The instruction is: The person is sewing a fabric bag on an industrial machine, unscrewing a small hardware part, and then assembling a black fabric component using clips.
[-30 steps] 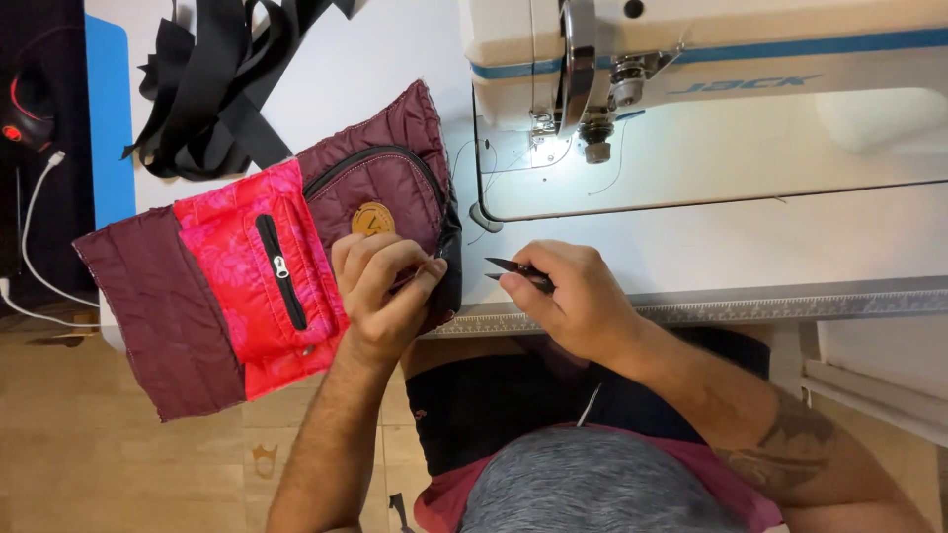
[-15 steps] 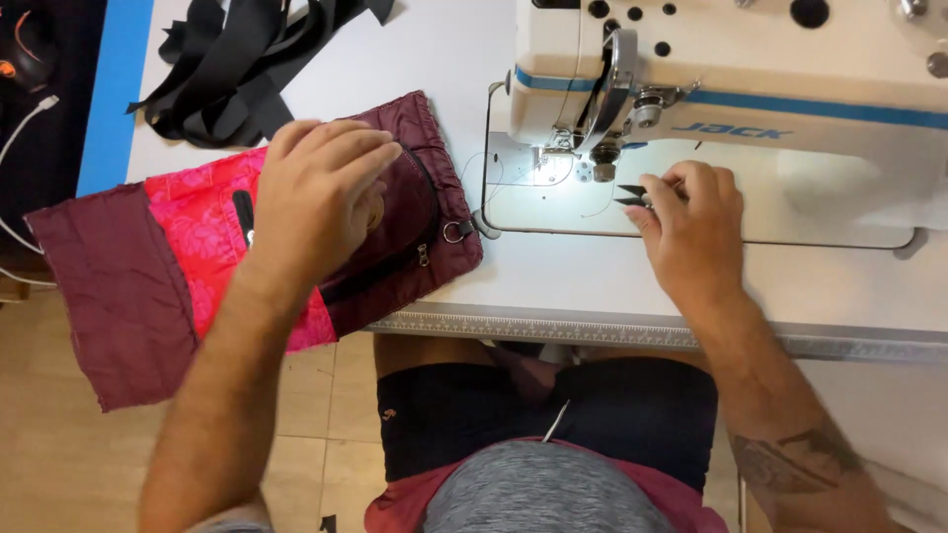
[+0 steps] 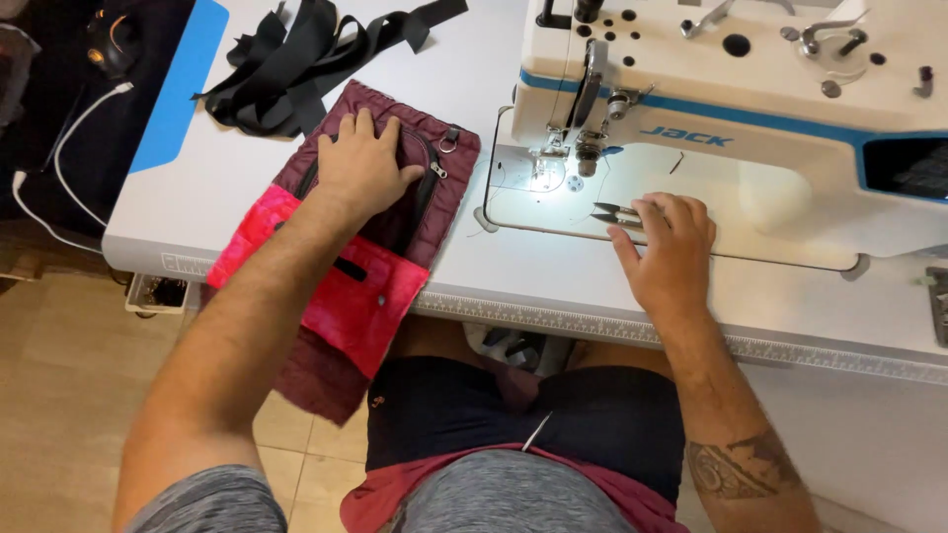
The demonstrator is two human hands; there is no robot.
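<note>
My left hand (image 3: 361,168) lies flat, fingers spread, on a maroon and pink zippered pouch (image 3: 365,286) that rests on the white table and hangs over its front edge. On the sewing machine's bed my right hand (image 3: 669,247) is laid over small thread snips (image 3: 614,214), whose tips point left toward the lit needle area (image 3: 549,173). Part of the snips is hidden under the fingers.
A white sewing machine (image 3: 750,99) fills the right of the table (image 3: 553,286). Black webbing straps (image 3: 296,59) lie in a pile at the back left. A blue panel (image 3: 178,89) and white cables (image 3: 59,168) lie at the far left. Tiled floor shows below.
My left hand has pushed the pouch farther onto the table, toward the machine. My right hand, with the snips, has moved from the table's front edge to the machine bed and settled there.
</note>
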